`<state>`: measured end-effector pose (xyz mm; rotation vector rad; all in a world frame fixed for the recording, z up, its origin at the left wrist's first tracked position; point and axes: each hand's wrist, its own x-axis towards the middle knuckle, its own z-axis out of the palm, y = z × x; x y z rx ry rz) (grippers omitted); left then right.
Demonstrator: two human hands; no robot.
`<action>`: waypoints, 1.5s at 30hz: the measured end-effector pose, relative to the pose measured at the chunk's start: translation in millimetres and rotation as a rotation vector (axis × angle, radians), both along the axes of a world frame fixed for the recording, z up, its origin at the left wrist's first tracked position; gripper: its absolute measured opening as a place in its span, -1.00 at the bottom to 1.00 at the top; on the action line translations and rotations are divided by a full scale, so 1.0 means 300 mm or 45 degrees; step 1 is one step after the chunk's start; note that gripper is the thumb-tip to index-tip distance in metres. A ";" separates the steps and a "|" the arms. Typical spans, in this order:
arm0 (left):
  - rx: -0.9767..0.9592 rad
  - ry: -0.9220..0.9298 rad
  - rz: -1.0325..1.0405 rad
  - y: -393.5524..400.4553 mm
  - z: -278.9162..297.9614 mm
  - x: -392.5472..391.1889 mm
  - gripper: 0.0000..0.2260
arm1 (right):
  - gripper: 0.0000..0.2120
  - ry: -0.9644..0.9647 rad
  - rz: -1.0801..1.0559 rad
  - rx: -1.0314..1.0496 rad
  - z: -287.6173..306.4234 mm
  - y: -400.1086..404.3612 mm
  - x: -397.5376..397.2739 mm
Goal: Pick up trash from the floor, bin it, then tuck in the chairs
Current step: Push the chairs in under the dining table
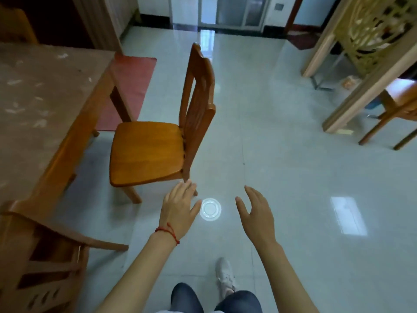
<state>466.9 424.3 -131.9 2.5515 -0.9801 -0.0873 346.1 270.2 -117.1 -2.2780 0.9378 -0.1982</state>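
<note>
No text, label, brand or number can be read anywhere (the view is soft).

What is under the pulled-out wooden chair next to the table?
Under the wooden chair only bare grey floor shows, around its front leg. The seat hides the floor directly beneath. The clear plastic lid lies outside it, just past the rear leg.

Single head-worn wide-angle view, looking forward and steeply down, near the hands, over the floor (293, 177)
</note>
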 end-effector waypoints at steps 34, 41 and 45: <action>0.019 0.051 -0.128 -1.374 -0.019 0.463 -0.55 | -0.55 0.037 -0.065 -0.122 -0.001 -1.369 0.382; 0.013 0.032 -0.050 -1.519 0.002 0.815 -0.59 | -0.55 0.017 0.009 -0.130 0.037 -1.560 0.770; 0.024 0.062 0.053 -1.526 0.013 0.954 -0.58 | -0.54 0.041 0.101 -0.124 0.038 -1.593 0.942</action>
